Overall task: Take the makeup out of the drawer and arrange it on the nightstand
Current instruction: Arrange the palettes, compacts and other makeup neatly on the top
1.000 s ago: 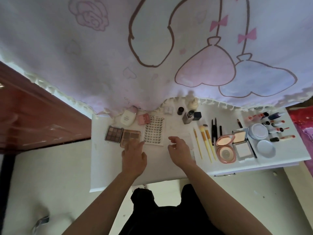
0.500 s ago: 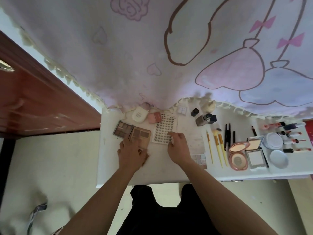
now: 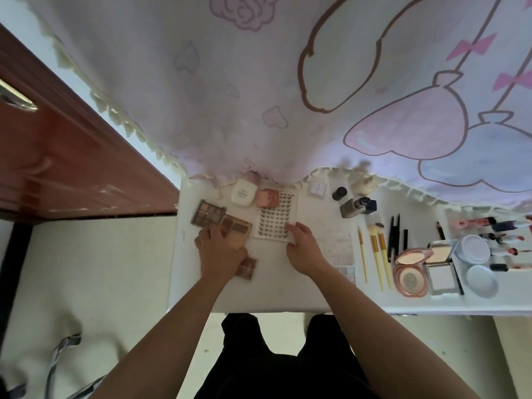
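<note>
Little is changed since half a second ago: the left hand (image 3: pixel 220 249) is kept on the tan palette (image 3: pixel 237 229) and the right hand (image 3: pixel 302 247) at the lash tray (image 3: pixel 275 223). More of a small brown compact (image 3: pixel 247 267) is exposed by the heel of the left hand.

The left hand is laid flat, fingers nearly straight over the palette's near left edge. The right hand's fingertips are bent down onto the tray's near right corner; whether that corner is pinched or only pushed cannot be told.

All the makeup seen is laid out on the white nightstand (image 3: pixel 259 295); no drawer is shown. A grey palette (image 3: pixel 207 216) is set against the tan one. A white case (image 3: pixel 244 192) and a pink blush (image 3: pixel 267 197) are placed behind, with brushes (image 3: pixel 377 254) and lipsticks (image 3: pixel 506 240) well to the right.

The tray is judged light, thin and easily flexed, its lashes readily disturbed, so it is best taken by its bare edges. The palettes are judged stiff, smooth and apt to slide, their pressed powder brittle. They are best gripped across the long sides and set down softly.
</note>
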`<move>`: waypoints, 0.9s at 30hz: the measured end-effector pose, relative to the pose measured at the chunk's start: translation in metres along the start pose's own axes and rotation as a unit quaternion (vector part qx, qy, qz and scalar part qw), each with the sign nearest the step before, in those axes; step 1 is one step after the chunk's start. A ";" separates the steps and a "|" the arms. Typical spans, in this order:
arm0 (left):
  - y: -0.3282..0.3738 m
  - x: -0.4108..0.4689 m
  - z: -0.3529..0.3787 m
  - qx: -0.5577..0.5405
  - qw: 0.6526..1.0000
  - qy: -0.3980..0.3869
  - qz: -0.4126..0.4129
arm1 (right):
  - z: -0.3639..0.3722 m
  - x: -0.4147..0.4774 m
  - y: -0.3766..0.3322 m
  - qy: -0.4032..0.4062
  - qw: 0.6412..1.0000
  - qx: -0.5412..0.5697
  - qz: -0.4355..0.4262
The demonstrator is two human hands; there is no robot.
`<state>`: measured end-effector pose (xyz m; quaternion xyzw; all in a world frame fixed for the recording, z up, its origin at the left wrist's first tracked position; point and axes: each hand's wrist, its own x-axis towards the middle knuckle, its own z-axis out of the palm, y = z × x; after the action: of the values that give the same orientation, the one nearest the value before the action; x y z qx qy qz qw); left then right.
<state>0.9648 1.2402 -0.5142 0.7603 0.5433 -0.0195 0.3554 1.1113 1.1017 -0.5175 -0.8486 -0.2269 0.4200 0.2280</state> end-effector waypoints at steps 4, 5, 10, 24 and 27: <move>0.001 -0.003 -0.026 -0.146 0.989 -0.015 -0.034 | -0.003 -0.007 -0.018 0.088 0.991 0.098 -0.017; 0.003 -0.005 -0.033 -0.194 0.980 -0.031 -0.037 | -0.006 -0.010 -0.025 0.093 0.984 0.152 -0.015; 0.018 -0.016 -0.057 -0.336 0.928 -0.160 -0.008 | -0.024 -0.032 -0.053 0.011 0.941 0.336 -0.036; 0.066 -0.032 -0.065 -0.397 0.901 -0.146 0.098 | -0.051 -0.058 -0.047 -0.034 0.911 0.407 -0.053; 0.074 -0.035 -0.068 -0.318 0.921 -0.160 0.156 | -0.056 -0.060 -0.046 -0.063 0.904 0.420 -0.042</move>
<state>0.9886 1.2385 -0.4103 0.6691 0.3312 0.0883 0.6594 1.1157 1.0928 -0.4238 -0.6359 -0.0786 0.5191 0.5657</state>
